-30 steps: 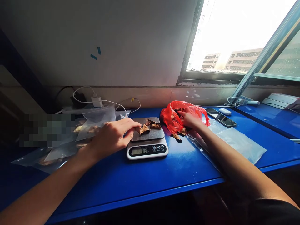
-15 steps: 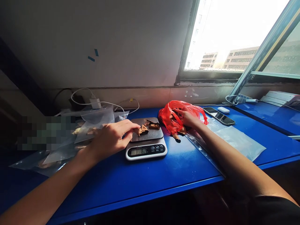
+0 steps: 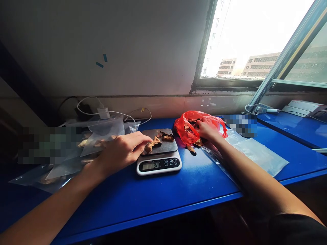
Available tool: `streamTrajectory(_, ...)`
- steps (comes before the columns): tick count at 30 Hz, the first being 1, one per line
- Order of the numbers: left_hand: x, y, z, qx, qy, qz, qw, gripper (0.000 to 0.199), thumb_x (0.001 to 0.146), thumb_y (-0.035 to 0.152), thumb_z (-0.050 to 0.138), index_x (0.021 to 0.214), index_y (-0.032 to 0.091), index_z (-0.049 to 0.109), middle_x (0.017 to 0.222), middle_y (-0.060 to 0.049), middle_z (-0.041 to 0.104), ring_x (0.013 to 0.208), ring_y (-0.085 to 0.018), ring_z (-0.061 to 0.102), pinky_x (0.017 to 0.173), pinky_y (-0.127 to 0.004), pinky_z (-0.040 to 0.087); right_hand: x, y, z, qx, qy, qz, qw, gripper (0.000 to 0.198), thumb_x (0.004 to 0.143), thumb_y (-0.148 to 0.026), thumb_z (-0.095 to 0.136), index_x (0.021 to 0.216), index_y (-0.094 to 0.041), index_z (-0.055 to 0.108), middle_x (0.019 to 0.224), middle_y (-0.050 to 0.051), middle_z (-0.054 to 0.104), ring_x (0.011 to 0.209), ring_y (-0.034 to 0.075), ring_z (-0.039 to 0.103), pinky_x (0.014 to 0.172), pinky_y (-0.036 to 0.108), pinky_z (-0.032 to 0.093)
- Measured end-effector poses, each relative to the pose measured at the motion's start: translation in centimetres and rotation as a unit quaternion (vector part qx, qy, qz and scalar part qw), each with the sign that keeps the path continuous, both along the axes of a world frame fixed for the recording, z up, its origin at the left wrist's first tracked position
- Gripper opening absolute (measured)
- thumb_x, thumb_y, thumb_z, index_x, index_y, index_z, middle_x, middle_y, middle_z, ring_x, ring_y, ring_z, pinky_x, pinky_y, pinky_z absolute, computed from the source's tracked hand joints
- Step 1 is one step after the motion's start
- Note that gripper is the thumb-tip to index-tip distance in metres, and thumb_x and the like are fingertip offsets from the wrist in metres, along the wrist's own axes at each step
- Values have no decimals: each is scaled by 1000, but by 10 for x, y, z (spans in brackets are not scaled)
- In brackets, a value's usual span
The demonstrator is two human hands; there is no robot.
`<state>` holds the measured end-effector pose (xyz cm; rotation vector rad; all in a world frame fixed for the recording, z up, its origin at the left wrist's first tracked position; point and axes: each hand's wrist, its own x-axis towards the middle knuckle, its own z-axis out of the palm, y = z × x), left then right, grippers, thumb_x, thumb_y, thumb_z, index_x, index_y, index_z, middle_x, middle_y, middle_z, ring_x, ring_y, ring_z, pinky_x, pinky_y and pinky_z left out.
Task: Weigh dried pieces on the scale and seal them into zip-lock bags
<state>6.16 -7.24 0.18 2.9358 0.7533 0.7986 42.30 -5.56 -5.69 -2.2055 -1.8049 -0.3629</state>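
Observation:
My left hand [image 3: 125,147] is at the left edge of a white digital kitchen scale [image 3: 159,166], thumb and index finger slightly apart. Its fingertips are right beside a curled, dried brown piece [image 3: 154,144] on the metal plate. Another dark dried piece [image 3: 166,136] lies farther right on that plate. The display [image 3: 151,165] seems to read 8.2. Inside a red plastic bag [image 3: 182,131], my right hand [image 3: 207,129] has its fingers curled in among dried brown pieces [image 3: 189,126]. The fingertips are partly hidden there. Two dried pieces [image 3: 190,149] lie on the table before the bag.
Clear plastic bags [image 3: 61,168], some with pale contents, lie left of the scale. Flat zip bags [image 3: 260,154] are under and beyond my right forearm. A white charger [image 3: 103,112] with cables stands at the wall. A white box [image 3: 304,108] sits far right on the blue table [image 3: 158,204].
More of the dried piece by my left fingertips now shows, lying toward the plate's lower left. In the bag, my right hand has drawn back slightly and its fingers have curled. The scale's reading looks unchanged.

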Motion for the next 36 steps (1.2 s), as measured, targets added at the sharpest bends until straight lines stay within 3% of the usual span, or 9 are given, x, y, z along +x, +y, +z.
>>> streamTrajectory(9,2,-4,2,21,22,-62,998,23,96,19,46,108,18,66,100,-3,71,86,-14,67,76,-24,51,1,-1,1,88,52,36,994,26,85,-24,49,82,-16,73,100,14,67,86,22,61,75,31,45)
streamTrajectory(15,2,-5,0,58,6,-65,996,22,95,20,49,107,15,66,96,-5,69,84,-15,65,75,-26,52,-15,-15,22,170,100,76,977,25,87,-22,47,89,-16,71,89,8,72,76,18,64,70,29,47)
streamTrajectory(20,8,-9,-5,77,51,-86,992,30,87,30,65,114,16,65,109,-8,66,99,-22,62,85,-35,52,-64,-48,36,280,132,244,919,21,89,-24,52,89,-18,72,85,5,73,75,16,66,70,28,50)
streamTrajectory(25,14,-9,-10,144,66,-94,983,13,91,14,55,95,15,68,97,-7,69,87,-20,59,79,-34,51,-103,-70,36,258,120,372,884,22,93,-19,50,96,-17,71,90,7,73,81,16,66,76,31,52)
streamTrajectory(31,12,-13,-3,154,-62,-139,976,11,89,10,57,97,14,64,95,-7,69,88,-18,58,80,-33,51,-104,-75,37,286,105,386,871,26,94,-16,47,96,-20,73,92,6,73,83,14,65,79,31,52)
streamTrajectory(36,13,-13,-4,150,-72,-140,976,13,89,9,57,98,16,63,96,-6,68,90,-17,59,82,-33,52,-97,-76,42,313,87,349,879,30,94,-16,47,115,-14,68,85,7,72,74,14,62,71,30,52)
